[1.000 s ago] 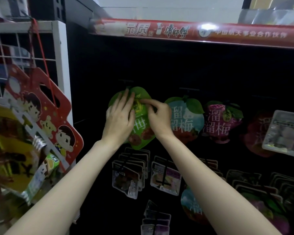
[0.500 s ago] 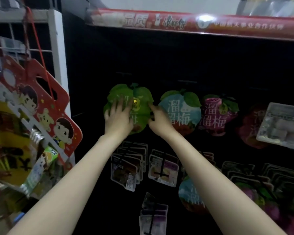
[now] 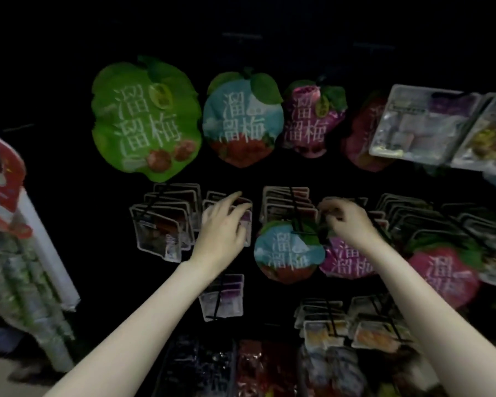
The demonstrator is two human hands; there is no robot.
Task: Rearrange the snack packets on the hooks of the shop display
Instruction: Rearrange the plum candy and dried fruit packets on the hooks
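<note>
I'm looking at a dark peg wall: the big green plum packet (image 3: 145, 118) hangs top left, with a blue one (image 3: 242, 118) and a purple one (image 3: 312, 121) beside it, all free of my hands. Below runs a row of small clear-fronted packets (image 3: 161, 227) stacked on hooks, then a lower blue packet (image 3: 288, 252) next to a lower purple packet (image 3: 347, 257).

My left hand (image 3: 221, 233) reaches in front of the small stack, fingers loosely spread and empty. My right hand (image 3: 348, 222) is curled at the top of the lower purple packet, fingertips bunched as if pinching its hang tab, though blur stops me being sure.

The risk I see: the packets on that row overlap, so pulling the purple one off its hook (image 3: 301, 227) could drag the blue neighbour with it, or tear the tab if I tug at an angle.

A second ago both hands were flat on the green packet; they've dropped a row, and the view has tipped down
</note>
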